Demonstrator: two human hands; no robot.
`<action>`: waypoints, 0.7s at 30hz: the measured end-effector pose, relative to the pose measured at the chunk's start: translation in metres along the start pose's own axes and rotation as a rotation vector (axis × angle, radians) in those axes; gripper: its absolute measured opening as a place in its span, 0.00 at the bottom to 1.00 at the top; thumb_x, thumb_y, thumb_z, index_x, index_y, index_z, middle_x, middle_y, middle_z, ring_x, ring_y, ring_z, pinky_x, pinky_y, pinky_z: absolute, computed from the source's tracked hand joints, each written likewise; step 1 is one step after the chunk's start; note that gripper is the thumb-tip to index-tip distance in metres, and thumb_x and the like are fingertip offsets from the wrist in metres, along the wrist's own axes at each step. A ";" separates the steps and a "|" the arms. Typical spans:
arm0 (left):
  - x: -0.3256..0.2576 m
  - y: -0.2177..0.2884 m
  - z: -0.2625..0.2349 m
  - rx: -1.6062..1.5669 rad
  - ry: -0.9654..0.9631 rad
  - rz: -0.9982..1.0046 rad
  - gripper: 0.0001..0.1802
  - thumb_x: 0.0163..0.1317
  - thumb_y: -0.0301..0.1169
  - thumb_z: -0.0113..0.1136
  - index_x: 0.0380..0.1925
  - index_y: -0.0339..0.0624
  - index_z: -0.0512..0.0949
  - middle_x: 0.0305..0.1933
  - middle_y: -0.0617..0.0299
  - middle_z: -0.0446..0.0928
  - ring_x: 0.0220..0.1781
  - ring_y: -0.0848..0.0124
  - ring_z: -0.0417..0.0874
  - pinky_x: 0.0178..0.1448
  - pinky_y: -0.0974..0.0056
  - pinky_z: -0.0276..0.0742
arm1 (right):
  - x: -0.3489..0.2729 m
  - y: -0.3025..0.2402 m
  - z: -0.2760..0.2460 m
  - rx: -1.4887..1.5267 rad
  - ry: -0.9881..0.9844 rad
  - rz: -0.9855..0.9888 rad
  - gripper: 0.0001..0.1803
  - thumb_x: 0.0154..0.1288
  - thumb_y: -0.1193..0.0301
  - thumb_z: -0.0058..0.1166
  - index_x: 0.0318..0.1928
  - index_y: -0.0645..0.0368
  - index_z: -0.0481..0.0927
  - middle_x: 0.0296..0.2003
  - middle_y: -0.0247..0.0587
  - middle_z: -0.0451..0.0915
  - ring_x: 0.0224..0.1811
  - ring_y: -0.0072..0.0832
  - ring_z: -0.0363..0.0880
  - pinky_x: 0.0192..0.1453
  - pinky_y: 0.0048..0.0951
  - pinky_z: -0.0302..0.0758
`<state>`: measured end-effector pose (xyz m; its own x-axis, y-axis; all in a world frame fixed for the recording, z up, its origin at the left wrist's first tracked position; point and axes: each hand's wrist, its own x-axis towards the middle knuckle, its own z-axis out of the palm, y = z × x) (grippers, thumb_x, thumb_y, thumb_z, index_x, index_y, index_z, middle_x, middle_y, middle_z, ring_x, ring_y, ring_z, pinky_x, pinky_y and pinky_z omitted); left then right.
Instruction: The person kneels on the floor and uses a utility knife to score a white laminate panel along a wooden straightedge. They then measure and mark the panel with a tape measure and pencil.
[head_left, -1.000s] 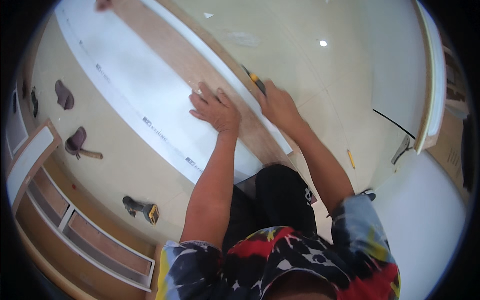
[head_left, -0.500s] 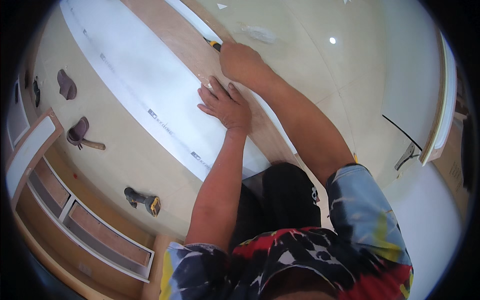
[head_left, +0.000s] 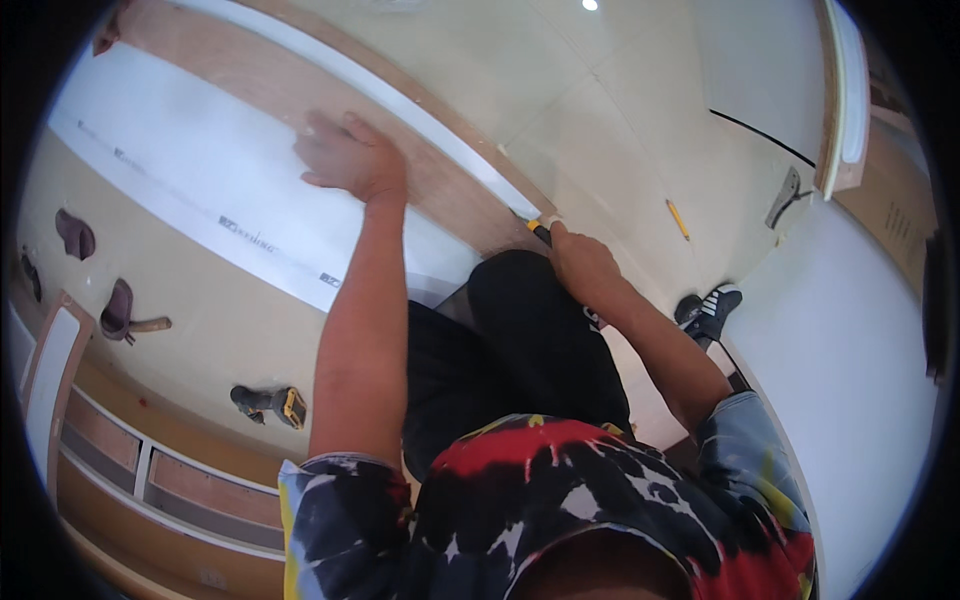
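Note:
A long board with a brown bare strip (head_left: 235, 85) and a white film-covered part (head_left: 190, 130) runs from my knees to the far left. My left hand (head_left: 355, 158), a little blurred, rests over the brown strip with its fingers spread, holding nothing. In my right hand (head_left: 585, 265) is a yellow and black utility knife (head_left: 540, 231), its front at the near end of the narrow white strip (head_left: 420, 125) along the board's right edge. The fingers of that hand are wrapped around the handle; the blade hardly shows.
Left of the board lie a cordless drill (head_left: 272, 403), a hammer (head_left: 135, 325) and dark slippers (head_left: 75, 233). A cabinet frame (head_left: 150, 470) stands lower left. At right are a pencil (head_left: 678, 220), a grey hand tool (head_left: 785, 200) and white panels (head_left: 840, 370). Part of another person (head_left: 106, 38) shows far left.
My right hand has drawn the knife toward me along the white strip to its near end. My left hand has shifted farther left along the board. The view has swung to the right.

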<state>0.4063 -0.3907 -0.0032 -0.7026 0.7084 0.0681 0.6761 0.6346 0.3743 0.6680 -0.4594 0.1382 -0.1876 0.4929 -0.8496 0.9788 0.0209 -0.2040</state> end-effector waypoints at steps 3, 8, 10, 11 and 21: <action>-0.001 0.005 0.002 -0.010 -0.026 -0.005 0.33 0.73 0.48 0.44 0.72 0.42 0.59 0.69 0.36 0.56 0.72 0.42 0.59 0.74 0.28 0.39 | -0.013 0.013 0.014 0.006 -0.012 0.050 0.09 0.72 0.70 0.45 0.41 0.65 0.70 0.30 0.58 0.82 0.34 0.54 0.84 0.40 0.53 0.79; -0.003 0.009 -0.002 -0.034 -0.044 0.004 0.33 0.73 0.47 0.43 0.72 0.42 0.58 0.70 0.36 0.55 0.74 0.43 0.56 0.74 0.28 0.37 | -0.023 0.023 0.020 -0.003 0.014 0.030 0.09 0.72 0.70 0.44 0.40 0.65 0.71 0.28 0.58 0.82 0.33 0.54 0.84 0.39 0.53 0.79; -0.002 0.011 -0.001 -0.043 -0.066 -0.008 0.32 0.74 0.47 0.42 0.72 0.42 0.58 0.71 0.36 0.54 0.75 0.43 0.55 0.74 0.28 0.36 | -0.023 0.025 0.019 0.003 0.008 0.041 0.10 0.73 0.70 0.44 0.40 0.65 0.71 0.28 0.58 0.82 0.33 0.54 0.84 0.40 0.53 0.79; 0.000 0.012 -0.001 -0.046 -0.071 -0.013 0.32 0.74 0.47 0.42 0.72 0.42 0.58 0.71 0.36 0.53 0.75 0.44 0.55 0.74 0.27 0.36 | -0.021 0.025 0.017 0.006 0.009 0.040 0.10 0.73 0.69 0.43 0.40 0.65 0.71 0.28 0.58 0.82 0.33 0.54 0.84 0.40 0.53 0.79; -0.003 0.003 -0.002 -0.032 -0.053 -0.025 0.32 0.74 0.46 0.43 0.71 0.42 0.59 0.69 0.38 0.56 0.74 0.43 0.56 0.73 0.27 0.37 | -0.034 0.031 0.012 0.110 0.082 -0.074 0.13 0.71 0.66 0.47 0.45 0.65 0.71 0.31 0.61 0.81 0.36 0.58 0.82 0.41 0.54 0.77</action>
<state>0.4104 -0.3916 -0.0003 -0.7058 0.7083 0.0101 0.6508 0.6427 0.4043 0.7032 -0.4858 0.1552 -0.2474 0.5627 -0.7888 0.9466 -0.0334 -0.3207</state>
